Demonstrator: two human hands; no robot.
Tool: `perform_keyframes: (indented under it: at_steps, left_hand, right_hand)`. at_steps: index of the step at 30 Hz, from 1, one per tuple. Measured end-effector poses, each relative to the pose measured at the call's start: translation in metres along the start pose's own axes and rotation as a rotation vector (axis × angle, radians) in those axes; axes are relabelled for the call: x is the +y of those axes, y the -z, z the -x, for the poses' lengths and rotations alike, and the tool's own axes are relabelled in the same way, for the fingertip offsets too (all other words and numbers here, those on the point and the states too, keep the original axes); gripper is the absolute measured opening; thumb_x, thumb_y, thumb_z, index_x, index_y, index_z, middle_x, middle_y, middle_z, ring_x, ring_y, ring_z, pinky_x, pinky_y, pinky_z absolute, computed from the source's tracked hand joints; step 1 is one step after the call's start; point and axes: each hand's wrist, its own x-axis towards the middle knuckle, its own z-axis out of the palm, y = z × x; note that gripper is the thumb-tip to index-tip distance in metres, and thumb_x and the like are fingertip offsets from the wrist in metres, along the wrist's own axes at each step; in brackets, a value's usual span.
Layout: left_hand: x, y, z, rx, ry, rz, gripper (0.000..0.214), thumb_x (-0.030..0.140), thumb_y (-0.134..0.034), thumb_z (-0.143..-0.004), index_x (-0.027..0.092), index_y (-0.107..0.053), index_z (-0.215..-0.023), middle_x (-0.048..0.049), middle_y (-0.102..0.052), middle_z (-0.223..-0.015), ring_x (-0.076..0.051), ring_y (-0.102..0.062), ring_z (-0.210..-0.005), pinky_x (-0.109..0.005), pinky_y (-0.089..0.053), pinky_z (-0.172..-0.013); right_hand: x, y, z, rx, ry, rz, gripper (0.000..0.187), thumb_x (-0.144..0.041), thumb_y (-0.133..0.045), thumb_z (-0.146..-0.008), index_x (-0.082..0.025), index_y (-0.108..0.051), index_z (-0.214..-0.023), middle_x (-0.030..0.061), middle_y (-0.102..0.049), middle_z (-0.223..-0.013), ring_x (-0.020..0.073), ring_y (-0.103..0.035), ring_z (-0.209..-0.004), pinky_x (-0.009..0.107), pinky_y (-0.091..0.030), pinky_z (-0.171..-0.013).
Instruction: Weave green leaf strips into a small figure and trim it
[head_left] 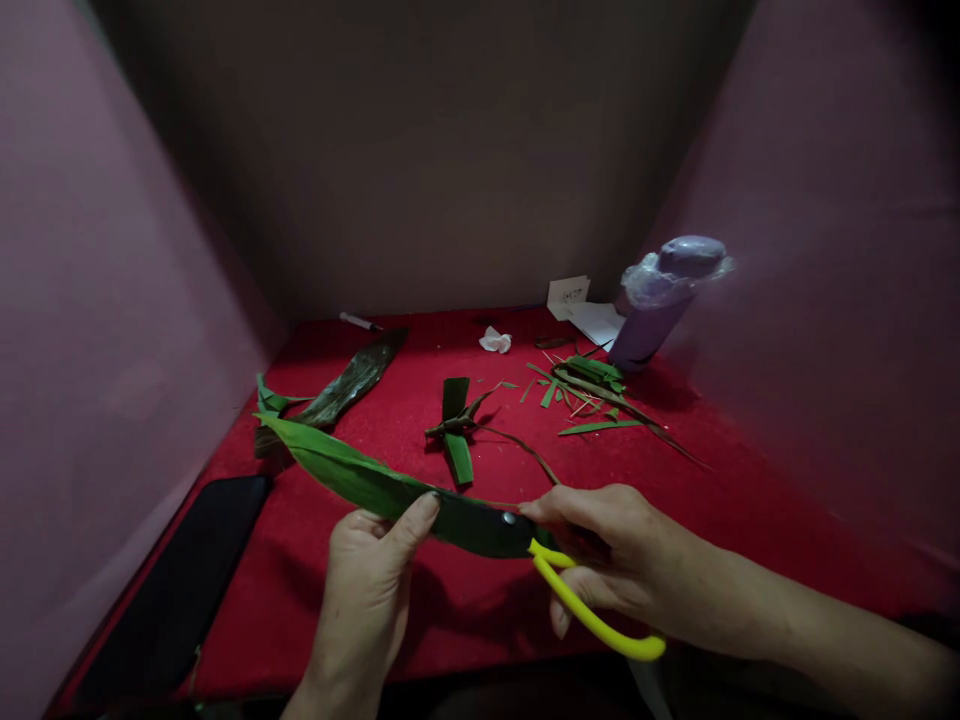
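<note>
A long green leaf [337, 467] lies across the front, its pointed tip toward the left. My left hand [371, 570] pinches it near the middle, thumb on top. In my right hand [622, 550] is a pair of scissors [581, 605] with yellow handles. Its dark blades and pivot screw lie along the right end of the leaf; whether they are cutting into it I cannot tell. Beyond my hands, a folded leaf piece [457, 458] crossed by a brown, stem-like strip rests on the red cloth [367, 410].
Leaf scraps [596, 375] and dry strips are heaped at the right, beside a purple bottle [652, 315] with clear plastic round its top. A dark leaf [352, 380] and a black flat case [187, 570] lie left. Crumpled tissue [495, 340], a syringe-like item [360, 321] and white cards [568, 295] are at the back.
</note>
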Motion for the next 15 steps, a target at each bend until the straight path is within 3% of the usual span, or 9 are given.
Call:
perform_keyframes:
  at_steps: [6,15]
  left_hand:
    - [0.0005,0.0024,0.0004,-0.063,0.028,-0.024,0.014,0.019,-0.085,-0.055,0.014,-0.075,-0.064,-0.0029,-0.072,-0.063,-0.012,-0.065,-0.059,-0.020,-0.055,-0.062]
    - [0.0010,0.0015,0.0015,-0.030,0.031,-0.056,0.016,0.021,-0.085,-0.055,0.014,-0.074,-0.064,-0.0036,-0.073,-0.066,-0.015,-0.066,-0.060,-0.025,-0.056,-0.060]
  right_hand:
    - [0.0084,-0.0008,0.0041,0.009,0.022,-0.054,0.025,-0.029,-0.065,-0.082,-0.017,-0.060,-0.103,-0.0046,-0.052,-0.066,0.0075,-0.039,-0.055,0.018,-0.032,-0.050]
    - [0.0094,-0.0010,0.0049,0.052,0.069,0.008,0.023,-0.031,-0.063,-0.083,-0.015,-0.061,-0.098,-0.0038,-0.053,-0.065,0.0071,-0.039,-0.054,0.018,-0.031,-0.050]
